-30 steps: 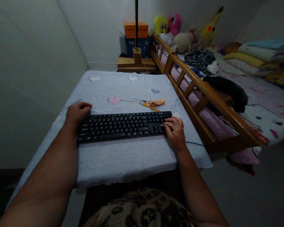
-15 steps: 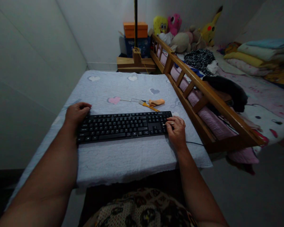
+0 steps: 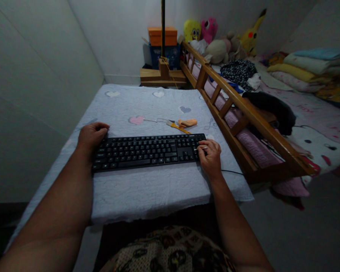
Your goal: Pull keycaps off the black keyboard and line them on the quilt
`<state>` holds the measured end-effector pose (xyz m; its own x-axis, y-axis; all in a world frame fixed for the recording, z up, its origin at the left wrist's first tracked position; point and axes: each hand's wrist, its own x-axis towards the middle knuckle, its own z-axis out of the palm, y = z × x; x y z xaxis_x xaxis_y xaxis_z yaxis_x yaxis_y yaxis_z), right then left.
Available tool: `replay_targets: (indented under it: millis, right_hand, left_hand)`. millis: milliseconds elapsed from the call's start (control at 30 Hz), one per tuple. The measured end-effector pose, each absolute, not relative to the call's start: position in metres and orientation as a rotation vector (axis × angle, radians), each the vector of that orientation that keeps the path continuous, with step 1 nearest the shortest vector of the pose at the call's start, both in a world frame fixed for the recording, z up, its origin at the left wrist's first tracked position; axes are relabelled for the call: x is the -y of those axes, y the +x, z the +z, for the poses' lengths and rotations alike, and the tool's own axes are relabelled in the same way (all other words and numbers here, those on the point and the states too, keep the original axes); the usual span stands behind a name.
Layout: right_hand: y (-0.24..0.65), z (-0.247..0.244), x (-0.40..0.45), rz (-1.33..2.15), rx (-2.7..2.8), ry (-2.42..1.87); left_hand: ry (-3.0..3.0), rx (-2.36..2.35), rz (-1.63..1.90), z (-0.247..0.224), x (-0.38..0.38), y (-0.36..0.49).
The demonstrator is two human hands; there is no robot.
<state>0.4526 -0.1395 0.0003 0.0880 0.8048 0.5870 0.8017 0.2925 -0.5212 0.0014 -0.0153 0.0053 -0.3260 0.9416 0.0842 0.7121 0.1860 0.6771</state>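
A black full-size keyboard (image 3: 141,153) lies flat on the cloth-covered table, turned slightly. My left hand (image 3: 92,136) is at its far left corner, fingers curled and closed against that end; the hand hides the corner. Over the number pad at the right end, my right hand (image 3: 210,154) is closed in a pinch. From its fingertips a thin pale stick, like a cotton swab (image 3: 203,147), points at the keys. Behind the keyboard lie a flat brush (image 3: 179,127) with a yellow handle and a wire tool (image 3: 187,122) with an orange grip.
The light cloth (image 3: 124,105) has a heart pattern. A wooden bed rail (image 3: 232,90) runs along the table's right side, with bedding and plush toys beyond it. The keyboard's cable (image 3: 232,172) leads off to the right. An orange box (image 3: 162,36) stands at the back wall.
My right hand has shifted very slightly left over the number pad, with the swab still pinched. My left hand and the keyboard stay in place.
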Motion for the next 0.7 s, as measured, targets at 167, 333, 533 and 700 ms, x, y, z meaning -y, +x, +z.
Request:
replay_targets:
  millis: [167,333,533,700]
  right_hand:
    - [0.451,0.001,0.139,0.034,1.702,-1.463]
    - [0.45,0.002,0.14,0.039,1.713,-1.463]
    - [0.453,0.002,0.14,-0.012,1.679,-1.488]
    - [0.455,0.0,0.139,-0.031,1.656,-1.491]
  left_hand:
    - [1.548,-2.122,0.901,0.009,0.017,0.004]
    - [1.534,-2.133,0.883,0.015,0.019,0.008]
    - [1.543,-2.124,0.885,0.013,0.018,0.007]
    - [1.541,-2.136,0.867,0.015,0.019,0.008]
